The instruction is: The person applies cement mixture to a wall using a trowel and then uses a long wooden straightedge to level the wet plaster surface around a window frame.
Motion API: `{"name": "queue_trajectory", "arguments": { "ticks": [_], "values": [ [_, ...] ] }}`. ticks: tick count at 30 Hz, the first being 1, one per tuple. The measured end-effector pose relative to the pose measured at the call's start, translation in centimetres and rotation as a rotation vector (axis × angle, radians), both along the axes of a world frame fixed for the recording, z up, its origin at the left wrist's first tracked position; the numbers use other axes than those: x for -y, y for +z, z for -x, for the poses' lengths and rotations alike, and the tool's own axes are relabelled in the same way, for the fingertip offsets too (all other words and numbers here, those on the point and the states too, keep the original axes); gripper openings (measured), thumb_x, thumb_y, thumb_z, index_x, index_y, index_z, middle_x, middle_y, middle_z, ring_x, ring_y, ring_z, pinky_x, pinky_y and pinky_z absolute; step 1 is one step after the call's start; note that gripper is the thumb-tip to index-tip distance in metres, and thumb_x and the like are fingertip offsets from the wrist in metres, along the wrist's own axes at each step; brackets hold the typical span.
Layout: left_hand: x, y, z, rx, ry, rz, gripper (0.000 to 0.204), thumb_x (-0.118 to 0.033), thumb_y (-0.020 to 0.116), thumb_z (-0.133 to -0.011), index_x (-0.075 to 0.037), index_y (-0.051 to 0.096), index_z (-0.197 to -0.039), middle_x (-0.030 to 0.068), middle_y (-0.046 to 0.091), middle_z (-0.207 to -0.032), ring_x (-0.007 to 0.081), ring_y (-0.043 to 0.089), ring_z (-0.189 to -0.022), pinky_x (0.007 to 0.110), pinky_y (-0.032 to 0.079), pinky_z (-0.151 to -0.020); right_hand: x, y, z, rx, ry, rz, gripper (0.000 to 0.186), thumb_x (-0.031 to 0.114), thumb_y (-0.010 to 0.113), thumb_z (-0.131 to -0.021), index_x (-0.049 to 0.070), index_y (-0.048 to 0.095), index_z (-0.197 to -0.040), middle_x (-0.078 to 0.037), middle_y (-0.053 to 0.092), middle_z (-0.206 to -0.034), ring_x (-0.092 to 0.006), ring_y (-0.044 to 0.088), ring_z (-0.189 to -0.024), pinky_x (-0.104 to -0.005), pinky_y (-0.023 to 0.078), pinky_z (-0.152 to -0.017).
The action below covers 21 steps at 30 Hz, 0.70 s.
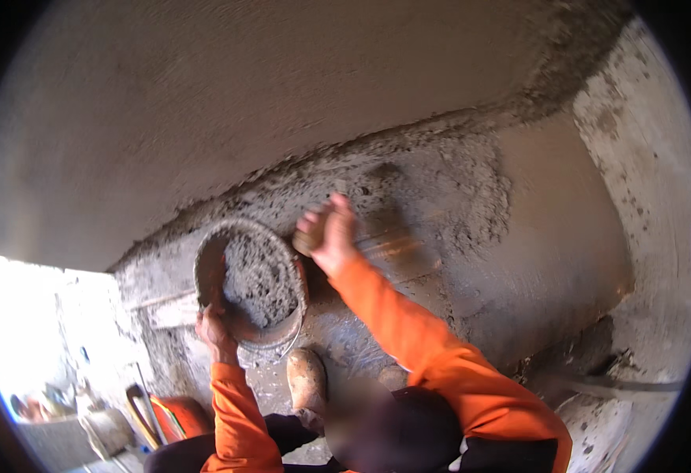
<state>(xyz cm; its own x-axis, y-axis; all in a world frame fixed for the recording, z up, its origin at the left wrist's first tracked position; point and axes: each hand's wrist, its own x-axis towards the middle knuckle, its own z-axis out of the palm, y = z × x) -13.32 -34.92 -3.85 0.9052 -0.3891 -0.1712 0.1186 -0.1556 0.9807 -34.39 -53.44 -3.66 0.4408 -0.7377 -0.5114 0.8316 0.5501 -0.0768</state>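
Note:
My left hand (215, 333) grips the near left rim of a round bucket (212, 266). Inside the bucket lies grey wet mortar (260, 277), and its thin wire handle hangs down on the near side. To the right of the bucket, my right hand (334, 235) is closed round the handle of a trowel (399, 251). Motion smears the trowel's blade, so its exact outline is unclear. Behind it, rough fresh mortar (471, 185) covers part of the lower surface, with smoother mortar farther right.
A broad smoothed mortar surface (282, 87) fills the upper part. On the right stands a pale, spattered wall (637, 134). My boot (307, 378) is below the bucket. At lower left are a red container (181, 418) and a grey trough (54, 441); a hose-like bar (621, 385) lies lower right.

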Motion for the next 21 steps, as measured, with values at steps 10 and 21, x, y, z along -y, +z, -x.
{"name": "queue_trajectory", "arguments": {
  "ticks": [10, 21],
  "values": [
    [0.8, -0.6, 0.5, 0.075, 0.016, -0.111, 0.013, -0.013, 0.059, -0.071, -0.006, 0.051, -0.063, -0.0010, 0.048, -0.059, 0.0082, 0.040, -0.052, 0.024, 0.031, -0.047, -2.3, 3.3, 20.6, -1.473, 0.835, 1.364, 0.034, 0.020, 0.054, -0.084, 0.003, 0.042, -0.110, -0.015, 0.057, -0.086, -0.0279, 0.060, -0.072, -0.0395, 0.050, -0.057],
    [0.7, -1.0, 0.4, -0.014, 0.043, -0.028, 0.015, -0.009, 0.059, -0.067, -0.007, 0.046, -0.061, -0.0024, 0.043, -0.059, 0.0077, 0.037, -0.053, 0.024, 0.029, -0.048, 12.1, 2.5, 14.2, -2.173, 0.830, 2.151, 0.030, 0.027, 0.049, -0.086, -0.003, 0.047, -0.084, -0.023, 0.054, -0.058, -0.0384, 0.059, -0.055, -0.0460, 0.048, -0.052]
  ]
}}
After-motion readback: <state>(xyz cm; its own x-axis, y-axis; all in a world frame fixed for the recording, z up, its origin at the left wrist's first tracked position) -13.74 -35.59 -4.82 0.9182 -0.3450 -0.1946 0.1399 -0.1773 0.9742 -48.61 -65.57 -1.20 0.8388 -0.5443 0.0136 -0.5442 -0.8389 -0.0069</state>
